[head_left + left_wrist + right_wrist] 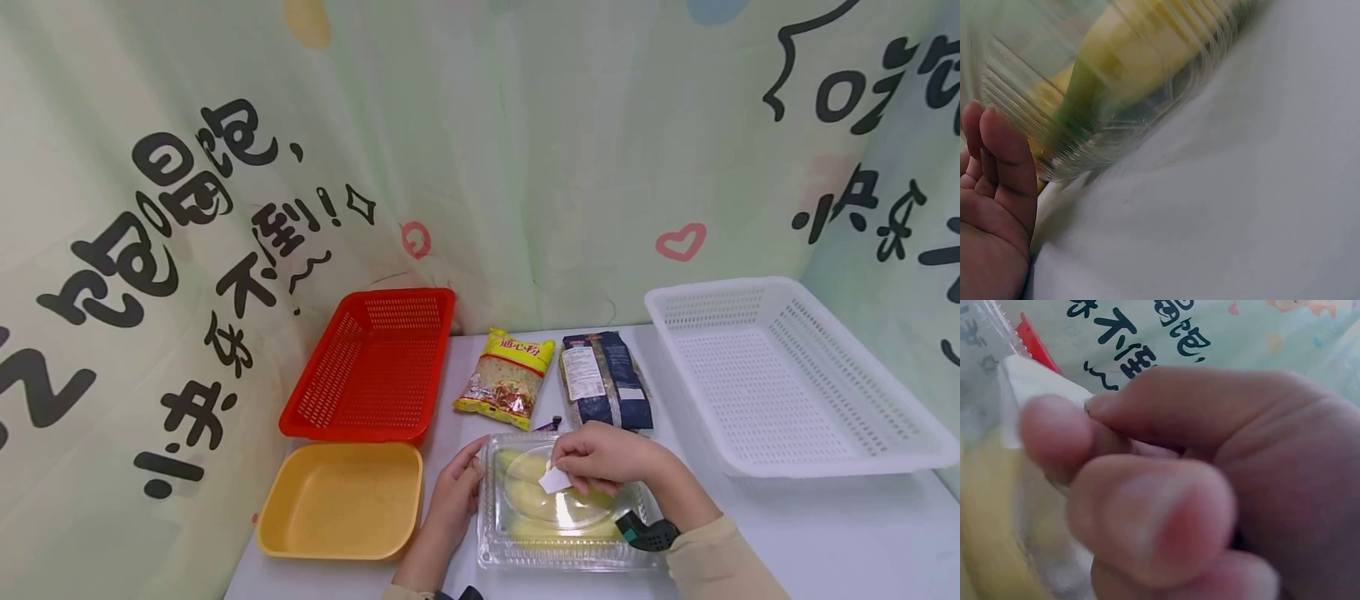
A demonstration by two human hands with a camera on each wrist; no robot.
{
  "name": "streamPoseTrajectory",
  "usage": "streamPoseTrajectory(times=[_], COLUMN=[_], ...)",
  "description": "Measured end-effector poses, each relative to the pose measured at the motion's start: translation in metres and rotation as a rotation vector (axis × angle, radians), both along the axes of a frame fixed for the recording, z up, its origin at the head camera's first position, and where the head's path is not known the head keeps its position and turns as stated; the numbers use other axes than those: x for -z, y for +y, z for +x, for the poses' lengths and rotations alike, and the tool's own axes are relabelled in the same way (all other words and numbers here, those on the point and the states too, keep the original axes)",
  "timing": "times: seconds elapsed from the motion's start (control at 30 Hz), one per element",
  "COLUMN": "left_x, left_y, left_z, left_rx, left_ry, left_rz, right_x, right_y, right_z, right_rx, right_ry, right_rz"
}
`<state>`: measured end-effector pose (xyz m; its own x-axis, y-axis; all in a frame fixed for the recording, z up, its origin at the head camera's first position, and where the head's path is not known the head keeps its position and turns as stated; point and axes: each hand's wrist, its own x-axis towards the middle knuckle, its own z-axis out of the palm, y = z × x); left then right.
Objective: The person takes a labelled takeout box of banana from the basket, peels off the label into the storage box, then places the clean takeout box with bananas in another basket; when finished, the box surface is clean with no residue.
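A clear plastic clamshell box [577, 554] sits on the table with its lid down. Through it show yellow fruit with green ends, which look like bananas [1129, 56]. My left hand [453, 497] rests along the box's left side; in the left wrist view its fingers [1011, 140] reach up against the ribbed plastic wall. Over the lid, my right hand [606, 457] pinches a small white paper piece [555, 479] between thumb and finger. Seen from the right wrist, that white paper [1035, 381] sticks out past the fingertips, overlapping the lid.
Left of the box are a yellow basin [341, 500] and a red perforated basket [390, 358]. Behind it lie a yellow-topped pasta bag [506, 379], a dark blue packet [606, 379] and a small purple item [551, 423]. A white basket [795, 392] stands at the right.
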<state>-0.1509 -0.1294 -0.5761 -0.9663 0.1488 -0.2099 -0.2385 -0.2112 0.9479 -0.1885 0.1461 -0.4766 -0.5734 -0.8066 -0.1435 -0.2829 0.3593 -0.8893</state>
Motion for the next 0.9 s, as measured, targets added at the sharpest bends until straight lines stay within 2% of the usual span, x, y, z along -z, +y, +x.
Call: streamPoseTrajectory(times=[0.2,0.33,0.7,0.9], left_x=[0.0015,0.0005,-0.0003,-0.0009], left_y=[-0.001,-0.0009,-0.0008,0.0002], left_z=[0.0006,0.0008,0.0003,0.0], left_rx=[0.007,0.009,-0.001,0.008], left_ry=[0.012,-0.004,-0.024,-0.017], left_rz=[0.007,0.005,0.006,0.016], right_x=[-0.0062,-0.0066,-0.0003,0.003], right_y=[-0.0008,0.0002,0.0013,0.0032], right_z=[0.0002,0.0008,-0.0024,-0.0043], right_rx=[-0.024,-0.047,0.003,-0.01], right_ry=[-0.121,-0.146,-0.011,0.011], right_rz=[0.038,0.044,-0.014,-0.065])
